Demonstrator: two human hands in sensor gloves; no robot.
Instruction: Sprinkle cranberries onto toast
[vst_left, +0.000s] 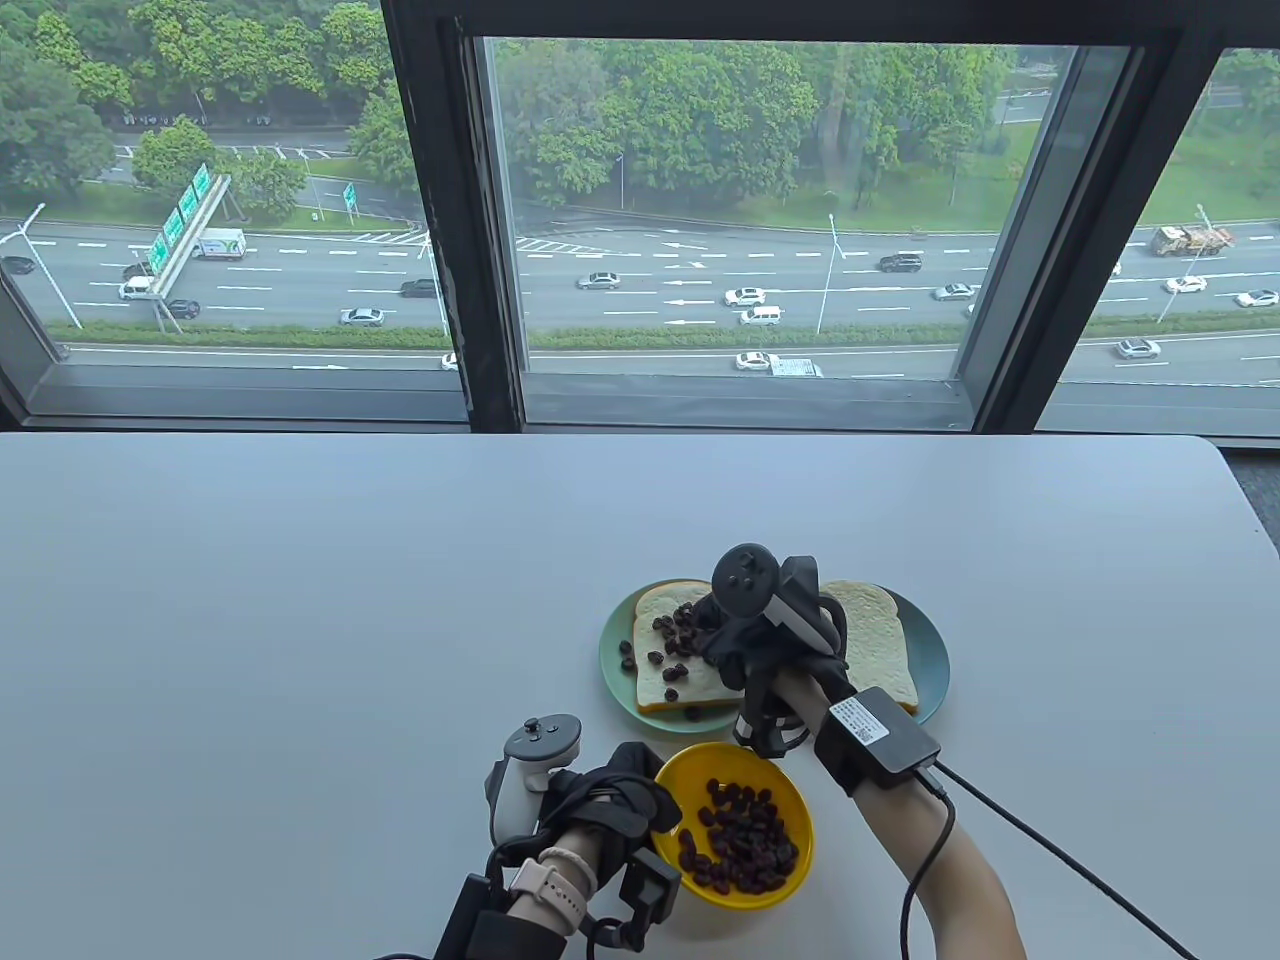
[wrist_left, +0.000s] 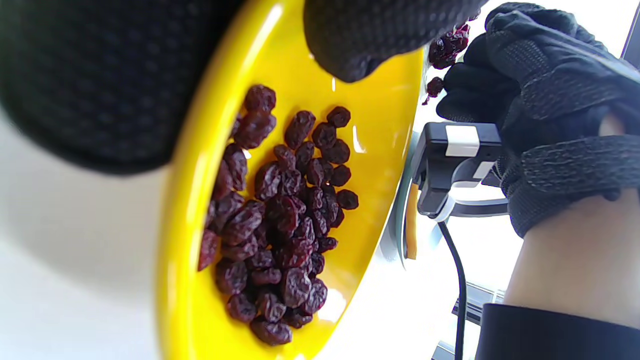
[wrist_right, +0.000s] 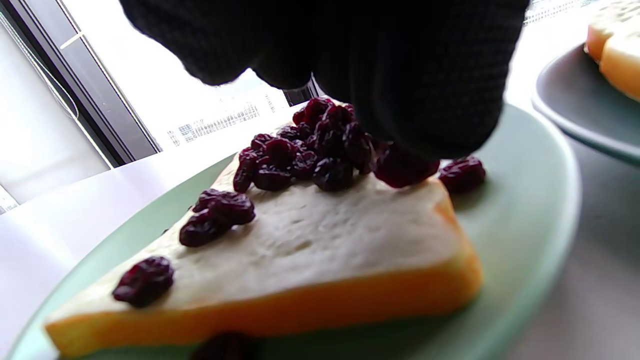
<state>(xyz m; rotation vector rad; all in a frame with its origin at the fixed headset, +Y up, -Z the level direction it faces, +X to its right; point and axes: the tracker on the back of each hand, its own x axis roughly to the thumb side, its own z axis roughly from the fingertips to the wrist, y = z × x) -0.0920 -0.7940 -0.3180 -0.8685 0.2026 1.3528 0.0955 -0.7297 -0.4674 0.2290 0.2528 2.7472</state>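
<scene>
A slice of toast (vst_left: 655, 690) lies on a green plate (vst_left: 612, 660), with several dark cranberries (vst_left: 680, 625) scattered on it. My right hand (vst_left: 725, 640) hovers over its far right part. In the right wrist view its bunched fingertips (wrist_right: 400, 100) touch a heap of cranberries (wrist_right: 310, 150) on the toast (wrist_right: 310, 245), one berry right under a fingertip. A yellow bowl (vst_left: 700, 770) of cranberries (vst_left: 740, 840) stands in front of the plate. My left hand (vst_left: 640, 800) grips its left rim; the left wrist view shows the thumb (wrist_left: 350, 45) over the rim (wrist_left: 310, 65).
A second, plain toast slice (vst_left: 875, 640) lies on a light blue plate (vst_left: 930, 660) just right of the green one, partly under my right wrist. One cranberry (vst_left: 692, 713) lies on the green plate's near edge. A cable (vst_left: 1050, 850) runs from my right wrist.
</scene>
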